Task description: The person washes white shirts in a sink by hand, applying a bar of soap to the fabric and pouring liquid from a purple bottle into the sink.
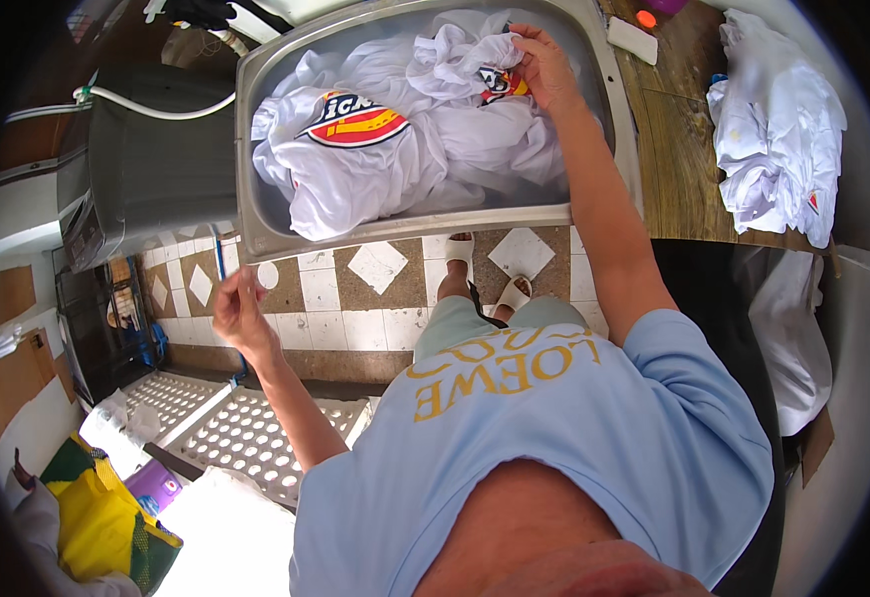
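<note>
Flanking basin (256,214): grey bin (146,164), folded shirts (778,129)

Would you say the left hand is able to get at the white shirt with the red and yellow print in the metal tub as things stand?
Probably yes. The left hand is free, just below the tub's near rim; the printed shirt lies uncovered on that side, with only the rim to clear.
</note>
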A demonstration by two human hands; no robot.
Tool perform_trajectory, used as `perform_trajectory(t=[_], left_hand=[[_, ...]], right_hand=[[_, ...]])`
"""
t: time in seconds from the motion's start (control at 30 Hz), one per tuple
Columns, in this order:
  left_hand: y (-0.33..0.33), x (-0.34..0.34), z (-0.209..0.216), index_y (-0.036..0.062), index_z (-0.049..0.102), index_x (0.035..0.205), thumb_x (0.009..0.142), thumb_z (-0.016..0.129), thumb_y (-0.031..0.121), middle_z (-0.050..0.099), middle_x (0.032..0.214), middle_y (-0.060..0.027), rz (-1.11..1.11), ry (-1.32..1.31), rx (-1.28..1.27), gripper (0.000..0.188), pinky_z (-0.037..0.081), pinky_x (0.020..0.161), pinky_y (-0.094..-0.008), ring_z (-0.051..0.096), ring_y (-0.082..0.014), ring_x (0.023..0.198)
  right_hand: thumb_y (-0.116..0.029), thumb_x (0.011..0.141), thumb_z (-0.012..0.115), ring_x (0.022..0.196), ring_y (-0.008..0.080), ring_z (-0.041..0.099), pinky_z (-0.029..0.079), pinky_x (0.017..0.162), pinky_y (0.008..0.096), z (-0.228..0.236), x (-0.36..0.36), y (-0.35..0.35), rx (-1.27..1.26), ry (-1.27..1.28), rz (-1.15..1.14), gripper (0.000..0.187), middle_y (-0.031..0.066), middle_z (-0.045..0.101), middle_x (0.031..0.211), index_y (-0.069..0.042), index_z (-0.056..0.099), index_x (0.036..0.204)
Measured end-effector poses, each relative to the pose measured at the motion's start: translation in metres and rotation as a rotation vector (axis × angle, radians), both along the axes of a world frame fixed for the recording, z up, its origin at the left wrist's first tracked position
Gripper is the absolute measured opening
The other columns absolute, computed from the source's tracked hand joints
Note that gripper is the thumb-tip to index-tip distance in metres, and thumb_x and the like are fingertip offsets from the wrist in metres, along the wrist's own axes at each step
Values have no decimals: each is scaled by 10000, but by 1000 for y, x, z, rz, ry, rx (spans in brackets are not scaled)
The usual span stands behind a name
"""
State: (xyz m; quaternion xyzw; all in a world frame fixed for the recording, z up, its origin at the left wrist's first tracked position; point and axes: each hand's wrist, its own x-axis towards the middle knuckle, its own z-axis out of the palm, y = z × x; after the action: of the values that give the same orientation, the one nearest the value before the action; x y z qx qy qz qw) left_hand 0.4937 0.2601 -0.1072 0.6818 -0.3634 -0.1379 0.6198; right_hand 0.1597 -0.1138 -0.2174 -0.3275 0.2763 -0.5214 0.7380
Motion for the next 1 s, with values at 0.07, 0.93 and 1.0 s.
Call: perform_trajectory(t=[0.07,0.93,1.0], left_hand=[[64,8,-22,23,672,869,862,675,81,644,768,-30,173,-13,118,58,390,526,-209,506,-70,599],[-296,-100,13,51,563,1222,806,675,59,624,1130,-82,-1088,-316,65,431,457,885,-296,585,-168,1029],[-322,-98,-1,32,582,1188,818,684,86,635,1064,-64,-1223,-262,175,387,457,869,-279,582,-135,979]], right_hand=[[-52,848,579,881,177,639,506,830,335,-10,-3,-10,16,3,13,217,43,649,950,-56,592,1065],[-186,948,566,777,16,446,375,711,178,129,8,-6,-595,583,485,138,-66,527,854,-48,570,947],[-176,942,566,767,19,459,389,703,182,138,3,-15,-612,651,435,129,-64,533,846,-47,577,948]])
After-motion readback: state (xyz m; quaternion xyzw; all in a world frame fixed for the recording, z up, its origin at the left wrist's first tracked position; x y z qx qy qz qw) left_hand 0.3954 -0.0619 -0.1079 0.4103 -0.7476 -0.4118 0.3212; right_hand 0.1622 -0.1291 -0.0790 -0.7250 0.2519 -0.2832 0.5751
